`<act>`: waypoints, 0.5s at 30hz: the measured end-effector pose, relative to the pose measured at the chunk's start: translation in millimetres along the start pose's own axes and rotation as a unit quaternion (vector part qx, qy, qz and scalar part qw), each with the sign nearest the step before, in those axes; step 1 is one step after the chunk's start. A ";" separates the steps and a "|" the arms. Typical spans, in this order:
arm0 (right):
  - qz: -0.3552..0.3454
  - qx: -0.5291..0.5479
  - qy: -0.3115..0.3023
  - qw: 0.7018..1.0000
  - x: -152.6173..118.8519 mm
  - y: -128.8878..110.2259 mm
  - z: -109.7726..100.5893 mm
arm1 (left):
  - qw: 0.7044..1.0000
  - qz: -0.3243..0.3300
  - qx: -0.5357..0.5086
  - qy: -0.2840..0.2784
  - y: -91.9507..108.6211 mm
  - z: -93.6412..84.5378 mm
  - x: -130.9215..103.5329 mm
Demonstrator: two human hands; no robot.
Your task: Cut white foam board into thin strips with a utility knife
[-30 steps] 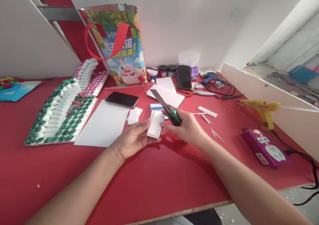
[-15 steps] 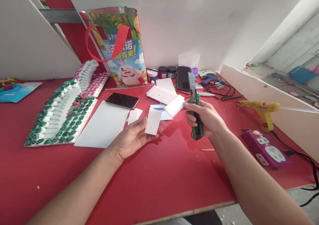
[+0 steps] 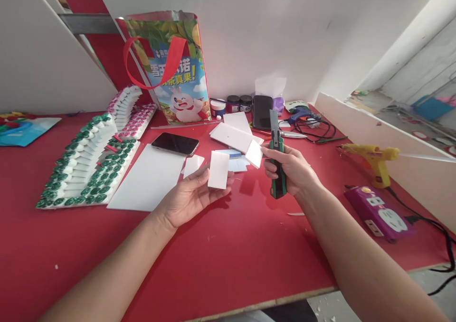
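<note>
The red tabletop (image 3: pixel 213 246) is biggest; a tall picture bag (image 3: pixel 185 91) stands at the back; the left hand (image 3: pixel 188 194) pinches a white card (image 3: pixel 218 170); the right hand (image 3: pixel 295 170) grips a green box cutter (image 3: pixel 278 182), blade out, and nips a second card (image 3: pixel 254 153); the cards are held up, apart, seemingly being sorted; moving them calls for keeping the blade off fingers.

Bare left hand (image 3: pixel 190 196), bare right hand (image 3: pixel 294 167), slim bare forearms (image 3: pixel 117 253). Pale grey cloth (image 3: pixel 242 317) and black cloth (image 3: pixel 294 311) at bottom edge, garment type unclear.
</note>
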State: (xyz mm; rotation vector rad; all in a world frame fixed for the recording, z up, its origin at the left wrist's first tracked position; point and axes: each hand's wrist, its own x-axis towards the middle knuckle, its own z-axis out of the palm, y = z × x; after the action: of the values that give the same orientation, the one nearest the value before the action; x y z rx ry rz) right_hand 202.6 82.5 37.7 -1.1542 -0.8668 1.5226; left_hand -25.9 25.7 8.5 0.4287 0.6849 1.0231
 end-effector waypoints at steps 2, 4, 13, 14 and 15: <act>-0.001 0.000 0.000 1.000 -0.1 0.0 0.8 | 1.000 -0.001 -0.003 0.006 -0.4 0.3 0.5; 0.001 -0.003 -0.002 1.000 0.1 0.4 1.2 | 1.000 0.002 -0.006 0.008 -1.1 0.1 1.1; -0.051 -0.044 -0.030 0.997 -5.9 2.6 4.8 | 1.000 0.007 0.011 -0.024 -2.9 -2.4 1.8; -0.060 -0.053 -0.041 0.996 -7.4 3.7 6.3 | 1.000 0.005 0.011 -0.016 -3.7 -2.3 2.2; -0.067 -0.065 -0.054 0.994 -8.9 5.0 8.0 | 1.000 0.001 0.014 -0.002 -4.6 -2.0 2.7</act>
State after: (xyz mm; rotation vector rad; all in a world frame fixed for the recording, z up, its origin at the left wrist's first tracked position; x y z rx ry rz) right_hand 194.0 72.8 37.6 -1.0903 -1.1080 1.4466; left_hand -23.5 26.0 3.3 0.4564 0.6953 1.0161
